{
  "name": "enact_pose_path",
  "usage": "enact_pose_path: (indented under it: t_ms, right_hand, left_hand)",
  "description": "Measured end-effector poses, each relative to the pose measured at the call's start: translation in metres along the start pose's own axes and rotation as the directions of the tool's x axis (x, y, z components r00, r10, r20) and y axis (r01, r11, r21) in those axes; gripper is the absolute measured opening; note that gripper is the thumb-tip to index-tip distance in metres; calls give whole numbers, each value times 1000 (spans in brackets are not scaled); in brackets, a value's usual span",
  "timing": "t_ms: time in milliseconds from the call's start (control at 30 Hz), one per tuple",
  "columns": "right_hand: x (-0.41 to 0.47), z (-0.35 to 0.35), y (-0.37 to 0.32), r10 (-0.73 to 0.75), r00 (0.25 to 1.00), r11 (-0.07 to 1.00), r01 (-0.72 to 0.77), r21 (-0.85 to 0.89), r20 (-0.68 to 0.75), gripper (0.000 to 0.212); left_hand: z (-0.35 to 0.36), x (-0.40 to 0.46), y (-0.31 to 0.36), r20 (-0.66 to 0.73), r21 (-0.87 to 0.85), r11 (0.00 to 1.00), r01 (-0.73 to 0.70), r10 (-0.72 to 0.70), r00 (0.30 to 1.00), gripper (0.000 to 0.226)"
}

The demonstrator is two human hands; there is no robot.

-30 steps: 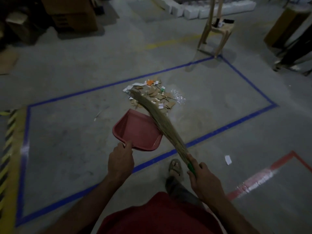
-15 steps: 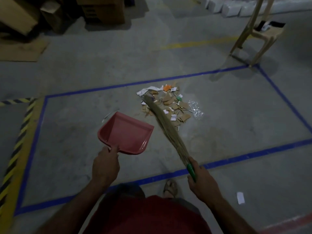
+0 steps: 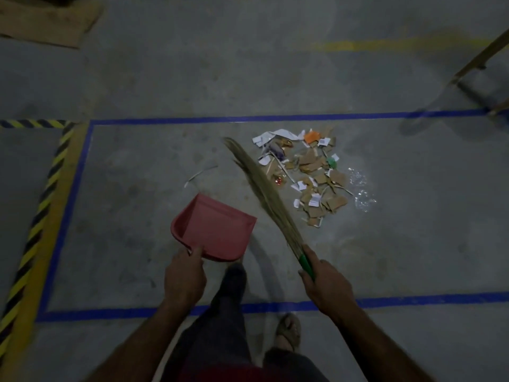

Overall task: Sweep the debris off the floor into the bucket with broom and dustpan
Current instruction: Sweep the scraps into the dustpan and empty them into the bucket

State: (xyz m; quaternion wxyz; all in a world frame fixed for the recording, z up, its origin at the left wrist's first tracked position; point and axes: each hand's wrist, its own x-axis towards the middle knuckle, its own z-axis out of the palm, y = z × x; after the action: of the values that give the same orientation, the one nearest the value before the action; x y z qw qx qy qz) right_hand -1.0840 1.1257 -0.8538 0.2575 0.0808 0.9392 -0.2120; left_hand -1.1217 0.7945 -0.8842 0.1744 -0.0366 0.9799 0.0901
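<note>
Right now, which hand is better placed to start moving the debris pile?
Right hand: it grips the broom, whose bristles lie beside the debris pile. The left hand only holds the empty dustpan.

A person's left hand (image 3: 184, 277) holds the red plastic dustpan (image 3: 214, 230) left of the grass broom with green handle (image 3: 264, 194), gripped by the right hand (image 3: 326, 285); the pile of cardboard and paper scraps (image 3: 308, 172) lies right of the bristles, inside the blue-taped floor rectangle (image 3: 192, 119).
</note>
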Motion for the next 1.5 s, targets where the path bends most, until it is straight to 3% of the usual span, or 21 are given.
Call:
enact_pose_path:
  t_ms: [133, 300, 500, 600, 667, 767, 867, 1067, 1267, 1400, 1500]
  right_hand:
    - [97, 5, -37, -27, 996, 1000, 27, 0, 85, 67]
    - [244, 43, -100, -88, 972, 995, 94, -17, 217, 64]
    - [434, 142, -179, -152, 915, 988, 128, 90, 375, 63]
    - [510, 194, -180, -165, 880, 985, 127, 114, 446, 64]
    - [541, 210, -161, -96, 878, 993, 53, 104, 469, 69]
    - [554, 210, -103, 112, 850, 981, -176, 76, 514, 64]
    - [521, 179, -18, 230, 862, 930, -331, 159, 452, 58]
    - [414, 73, 76, 220, 942, 942, -273, 195, 255, 60]
    - [395, 75, 42, 33, 946, 941, -139, 310, 324, 55]
    - [457, 141, -21, -204, 915, 947, 94, 307, 349, 58]
    - [518, 187, -84, -268, 855, 945, 143, 293, 445, 58]
  left_hand:
    - [13, 71, -35, -5, -36, 999, 36, -36, 999, 58]
    - [29, 149, -94, 38, 36, 988, 153, -155, 987, 42]
    - [69, 238, -144, 87, 83, 963, 256, -263, 961, 45]
    - [99, 274, -144, 79, 108, 962, 250, -259, 963, 48]
    - [111, 287, -139, 98, 93, 962, 255, -264, 959, 48]
    - [120, 298, -127, 81, 72, 967, 245, -251, 965, 52]
    - [122, 298, -104, 114, 52, 976, 210, -215, 970, 53]
    - [122, 306, -49, 150, -19, 983, 183, -178, 972, 52]
    - [125, 313, -29, 137, 15, 975, 222, -222, 965, 56]
    - [137, 316, -55, 136, 102, 962, 254, -266, 954, 51]
    - [150, 314, -80, 152, 168, 942, 289, -315, 937, 44]
